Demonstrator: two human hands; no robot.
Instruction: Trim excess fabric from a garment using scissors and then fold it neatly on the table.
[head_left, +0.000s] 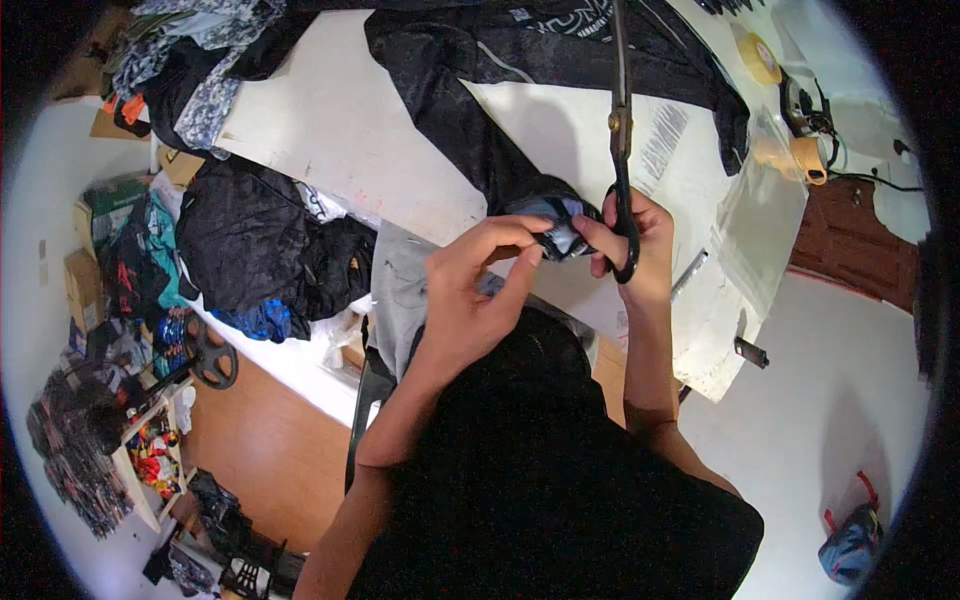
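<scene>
A dark jacket-like garment with white print lies across the white table, and one of its sleeves runs toward me. The sleeve's end is turned so its shiny grey-blue inner side shows between my hands. My left hand pinches the cuff edge between thumb and fingers. On the other side, my right hand presses its thumb against the cuff while its fingers hold the handles of large black scissors. The blades point away from me, and they look closed. My right palm hides part of the handle loops.
The white tabletop extends around the garment. Dark clothes are heaped at the left. Toward the far right stand a yellow tape roll and an orange cup. A small black object sits by the table's right edge.
</scene>
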